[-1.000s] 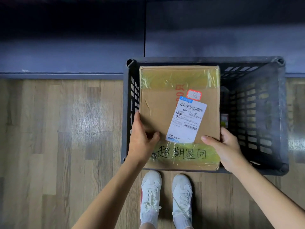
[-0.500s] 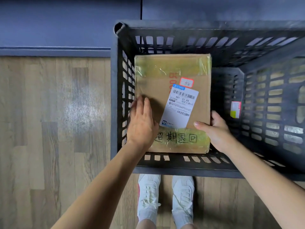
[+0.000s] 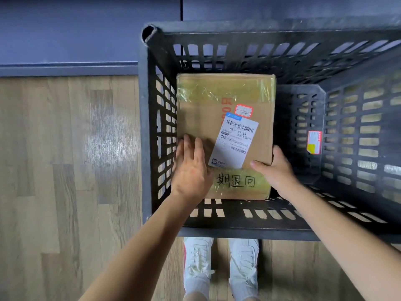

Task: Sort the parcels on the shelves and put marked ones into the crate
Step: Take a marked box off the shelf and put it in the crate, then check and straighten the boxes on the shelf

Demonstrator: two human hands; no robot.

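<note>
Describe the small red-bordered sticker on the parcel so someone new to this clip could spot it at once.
Start at the dark slatted crate on the wooden floor; a cardboard parcel lies in its left part. The sticker sits near the middle of the parcel's top face, just above the big white shipping label. Unlike that label, it is small, red-bordered and has no barcode.
</note>
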